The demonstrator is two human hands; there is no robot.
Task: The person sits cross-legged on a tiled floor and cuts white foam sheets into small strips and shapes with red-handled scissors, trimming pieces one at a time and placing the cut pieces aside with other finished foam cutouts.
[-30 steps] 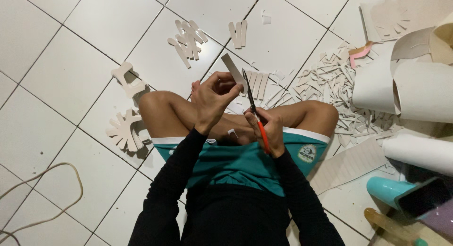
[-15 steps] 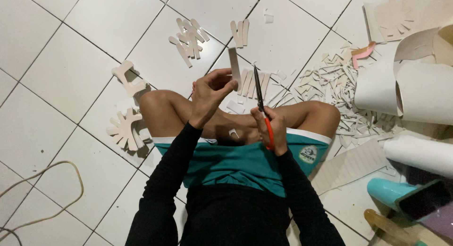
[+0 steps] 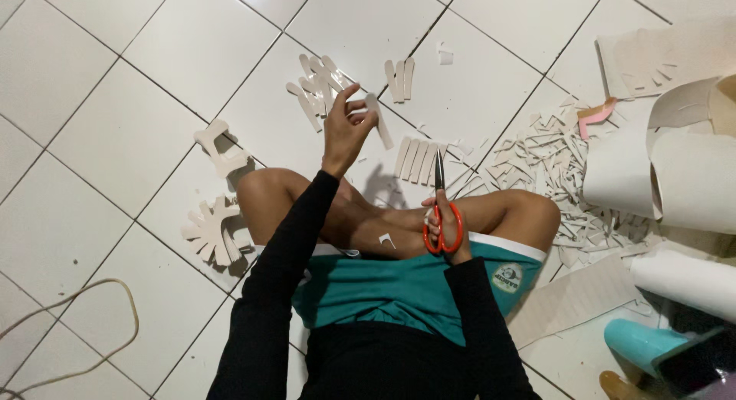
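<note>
Sitting cross-legged on glossy white floor tiles (image 3: 115, 131), the person lifts the left hand (image 3: 346, 128) forward, thumb and fingertips pinched on one end of a narrow strip (image 3: 379, 122) of stiff, pale beige card with rounded ends; the strip slants down and away from the fingers, above the floor. The right hand (image 3: 446, 230) rests over the knee, fingers threaded through the orange plastic loops of a pair of scissors (image 3: 440, 200) and gripping them, the slim metal blades pointing straight up and closed together.

Just beyond the scissors a row of cut strips (image 3: 418, 158) lies side by side on the tile, matching the held one in shape. Farther out sit a loose heap of strips (image 3: 314, 89) and a small group of three (image 3: 399, 78). To the left lie flat, branching cutouts (image 3: 211, 231) with finger-like prongs. On the right, a ragged pile of thin offcuts (image 3: 552, 162) spreads beside big curled rolls of card (image 3: 675, 170), smooth and matte. A pale cord (image 3: 84, 331) loops over the tiles at lower left.
</note>
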